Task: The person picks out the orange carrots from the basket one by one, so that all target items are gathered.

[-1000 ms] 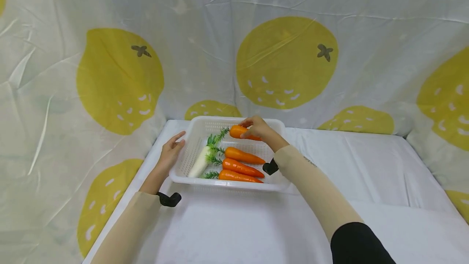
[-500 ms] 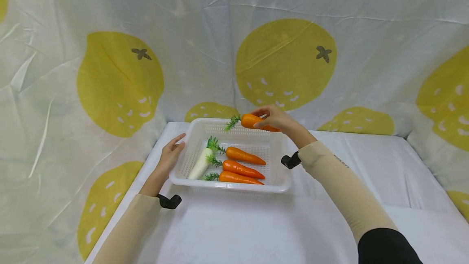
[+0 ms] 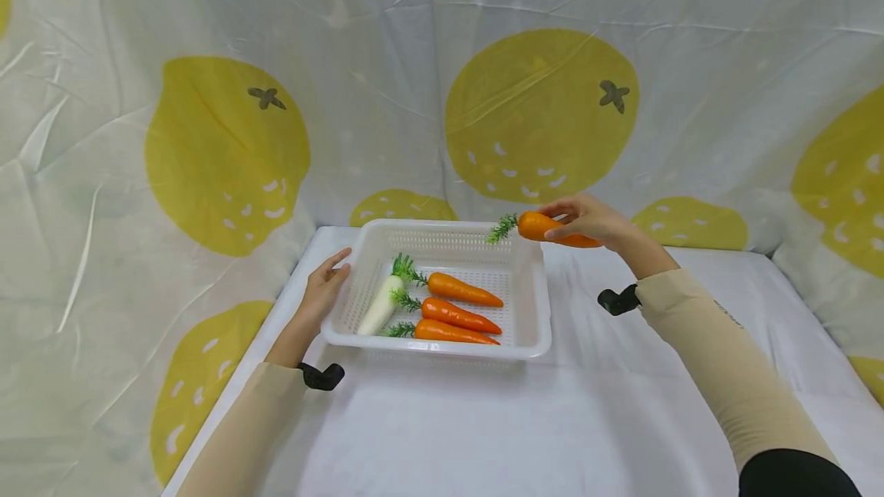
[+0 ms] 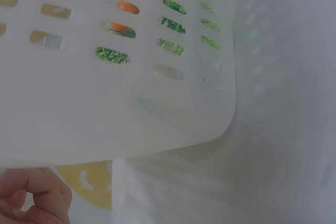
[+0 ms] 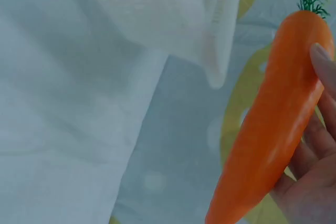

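My right hand (image 3: 587,218) holds an orange carrot (image 3: 532,226) with a green leafy top, above the basket's back right corner. In the right wrist view the thumb lies on one side of the carrot (image 5: 273,114) and the fingers on the other. My left hand (image 3: 323,287) rests at the left rim of a white plastic basket (image 3: 545,305), its fingers loosely bent. Inside lie three carrots (image 3: 459,314), roughly parallel, and one white radish (image 3: 381,305) with green leaves, slanting on the left. The left wrist view shows the perforated basket wall, with leaves and orange through its slots.
The basket stands on a table (image 3: 442,428) covered in white cloth. Behind and on both sides hangs a pale curtain (image 3: 387,98) printed with yellow lemons. White cloth extends to the right of the basket and in front of it.
My right hand has lifted the carrot out of the basket's back part and carried it rightward, past the right rim. The left hand and the basket stay nearly still.
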Tool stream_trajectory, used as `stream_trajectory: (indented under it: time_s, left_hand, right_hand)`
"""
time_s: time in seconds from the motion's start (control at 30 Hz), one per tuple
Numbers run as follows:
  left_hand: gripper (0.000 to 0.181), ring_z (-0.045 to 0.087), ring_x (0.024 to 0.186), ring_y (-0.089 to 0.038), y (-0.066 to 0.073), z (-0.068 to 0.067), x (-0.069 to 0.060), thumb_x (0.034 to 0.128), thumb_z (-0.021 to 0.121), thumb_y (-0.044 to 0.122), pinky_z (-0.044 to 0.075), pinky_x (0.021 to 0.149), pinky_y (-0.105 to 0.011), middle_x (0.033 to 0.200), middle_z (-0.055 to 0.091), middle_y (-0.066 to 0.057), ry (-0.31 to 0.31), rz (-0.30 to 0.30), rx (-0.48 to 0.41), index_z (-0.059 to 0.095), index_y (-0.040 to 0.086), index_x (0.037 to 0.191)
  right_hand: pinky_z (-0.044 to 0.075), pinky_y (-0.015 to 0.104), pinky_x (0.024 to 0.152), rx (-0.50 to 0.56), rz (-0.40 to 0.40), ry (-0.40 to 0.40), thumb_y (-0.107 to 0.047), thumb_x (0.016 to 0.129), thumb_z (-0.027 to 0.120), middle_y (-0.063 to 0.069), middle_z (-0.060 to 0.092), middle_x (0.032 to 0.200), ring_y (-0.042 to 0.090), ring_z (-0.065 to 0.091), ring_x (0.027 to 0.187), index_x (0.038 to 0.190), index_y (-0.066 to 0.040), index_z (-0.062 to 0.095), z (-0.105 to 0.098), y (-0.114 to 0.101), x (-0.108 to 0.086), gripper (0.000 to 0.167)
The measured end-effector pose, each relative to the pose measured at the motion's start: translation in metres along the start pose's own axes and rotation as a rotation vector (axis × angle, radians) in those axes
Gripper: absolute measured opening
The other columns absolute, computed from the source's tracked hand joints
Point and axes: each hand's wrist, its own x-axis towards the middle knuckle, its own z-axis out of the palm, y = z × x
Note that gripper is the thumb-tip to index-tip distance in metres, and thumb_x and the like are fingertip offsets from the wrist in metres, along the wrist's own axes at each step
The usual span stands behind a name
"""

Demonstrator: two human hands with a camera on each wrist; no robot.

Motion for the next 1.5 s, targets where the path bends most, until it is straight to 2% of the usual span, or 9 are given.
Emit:
stream_trajectory:
  time_s: [0.23,0.43,0.57,0.83,1.0,1.1,1.2,1.4,1.5]
  left_hand:
    - [0.049,0.053,0.096,-0.009,0.0,0.001,0.0,0.1073,0.048,0.025,0.041,0.084,-0.022,0.122,0.057,-0.022,0.0,-0.014,-0.012,0.04,0.012,0.154]
    - [0.05,0.053,0.097,-0.009,-0.001,0.001,0.001,0.1069,0.049,0.027,0.041,0.084,-0.022,0.12,0.058,-0.021,0.001,-0.011,-0.015,0.04,0.011,0.153]
    - [0.049,0.053,0.094,-0.009,-0.002,0.001,0.0,0.1068,0.049,0.026,0.042,0.082,-0.021,0.117,0.058,-0.02,0.004,-0.006,-0.03,0.042,0.01,0.152]
    - [0.051,0.053,0.096,-0.009,-0.002,0.001,-0.001,0.1067,0.049,0.028,0.042,0.082,-0.02,0.122,0.058,-0.02,-0.006,-0.026,-0.038,0.039,0.012,0.154]
    - [0.05,0.053,0.095,-0.01,0.01,-0.001,-0.005,0.107,0.048,0.022,0.043,0.08,-0.021,0.122,0.058,-0.021,-0.022,-0.053,-0.053,0.039,0.009,0.154]
    - [0.048,0.054,0.093,-0.011,0.024,-0.001,-0.012,0.1069,0.048,0.017,0.043,0.078,-0.02,0.12,0.057,-0.023,-0.029,-0.055,-0.058,0.039,0.005,0.153]
    - [0.048,0.054,0.093,-0.011,0.033,0.0,-0.018,0.1068,0.048,0.015,0.044,0.077,-0.02,0.119,0.057,-0.024,-0.037,-0.048,-0.057,0.038,0.002,0.152]
    - [0.05,0.055,0.092,-0.01,0.033,0.0,-0.019,0.1068,0.048,0.015,0.045,0.076,-0.02,0.119,0.058,-0.021,-0.048,-0.044,-0.065,0.036,0.002,0.153]
    - [0.049,0.054,0.092,-0.011,0.034,0.001,-0.02,0.1068,0.048,0.015,0.045,0.077,-0.019,0.119,0.057,-0.022,-0.039,-0.049,-0.067,0.037,0.003,0.153]
  right_hand:
    - [0.049,0.036,0.093,-0.005,0.008,-0.021,-0.011,0.092,0.073,0.022,0.051,0.14,0.034,0.056,0.118,0.142,0.003,0.051,-0.03,0.038,-0.019,0.056]
    - [0.05,0.034,0.091,-0.022,0.048,-0.028,-0.016,0.094,0.072,0.023,0.051,0.139,0.028,0.059,0.112,0.143,0.002,0.049,-0.044,0.07,-0.034,0.057]
    - [0.05,0.032,0.09,-0.018,0.082,-0.037,-0.017,0.093,0.073,0.021,0.054,0.138,0.026,0.058,0.111,0.143,0.0,0.05,-0.048,0.091,-0.04,0.058]
    - [0.05,0.029,0.088,-0.012,0.062,-0.041,-0.015,0.092,0.074,0.021,0.054,0.136,0.022,0.058,0.109,0.14,0.003,0.053,-0.049,0.119,-0.044,0.055]
    - [0.049,0.026,0.088,0.008,0.083,-0.034,-0.013,0.092,0.073,0.024,0.052,0.137,0.019,0.058,0.108,0.139,0.005,0.052,-0.047,0.128,-0.045,0.055]
    - [0.049,0.023,0.088,0.015,0.095,-0.036,-0.013,0.091,0.074,0.026,0.052,0.137,0.023,0.057,0.109,0.139,0.006,0.053,-0.045,0.133,-0.046,0.055]
    - [0.046,0.02,0.089,-0.024,0.086,-0.046,-0.014,0.091,0.074,0.025,0.052,0.139,0.032,0.055,0.117,0.138,0.006,0.054,-0.043,0.141,-0.047,0.054]
    - [0.043,0.017,0.091,-0.055,0.086,-0.074,-0.014,0.092,0.073,0.025,0.05,0.141,0.047,0.046,0.127,0.137,0.006,0.055,-0.043,0.154,-0.049,0.052]
    - [0.044,0.024,0.097,-0.055,0.099,-0.082,-0.014,0.093,0.072,0.026,0.049,0.141,0.047,0.044,0.129,0.137,0.007,0.054,-0.043,0.155,-0.05,0.052]
